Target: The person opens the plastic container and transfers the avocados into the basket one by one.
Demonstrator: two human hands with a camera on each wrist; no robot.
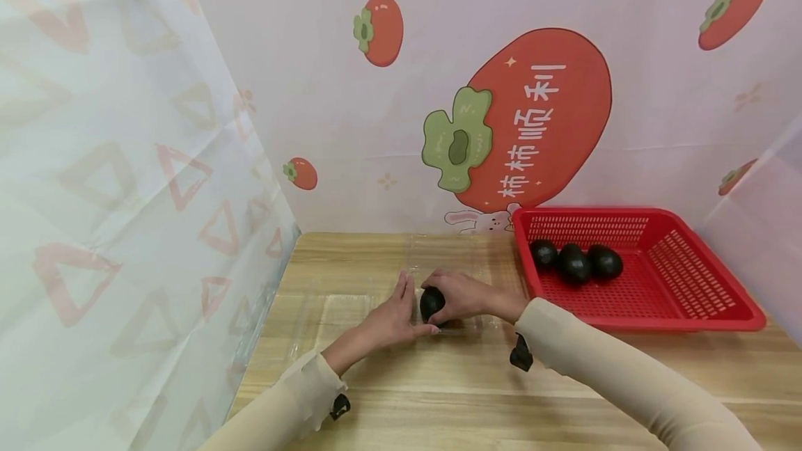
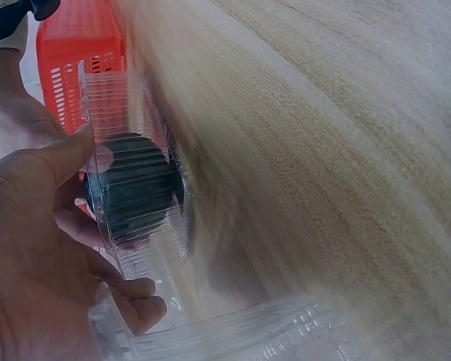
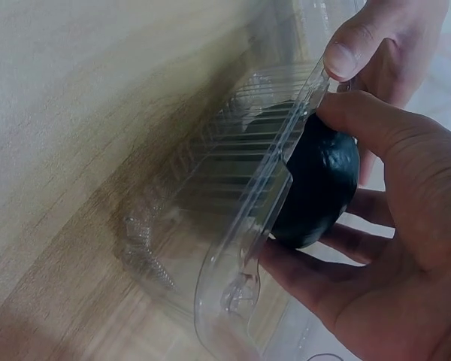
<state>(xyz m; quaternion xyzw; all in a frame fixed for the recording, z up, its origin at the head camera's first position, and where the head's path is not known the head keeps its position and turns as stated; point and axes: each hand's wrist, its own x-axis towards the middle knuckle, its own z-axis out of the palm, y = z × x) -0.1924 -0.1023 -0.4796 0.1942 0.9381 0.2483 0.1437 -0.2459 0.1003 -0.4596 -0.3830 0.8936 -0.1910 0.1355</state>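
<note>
A dark avocado [image 1: 432, 305] sits partly inside a clear plastic clamshell box [image 3: 233, 188] on the table. My right hand [image 1: 460, 296] grips the avocado, thumb on one side and fingers around the other, as the right wrist view shows [image 3: 391, 248]. Seen from the left wrist, the avocado [image 2: 131, 188] shows through the box's ribbed wall. My left hand [image 1: 391, 319] holds the box at its left side, its thumb on the rim and its fingertips bent by the wall. The box's lid [image 1: 344, 312] lies folded open to the left, partly behind that hand.
To the right stands a red perforated basket [image 1: 651, 322] with three avocados [image 1: 574, 264] at its left end. A printed cloth wall [image 1: 351, 117] rises behind the wooden table [image 1: 438, 395], and another cloth [image 1: 156, 228] hangs at the left.
</note>
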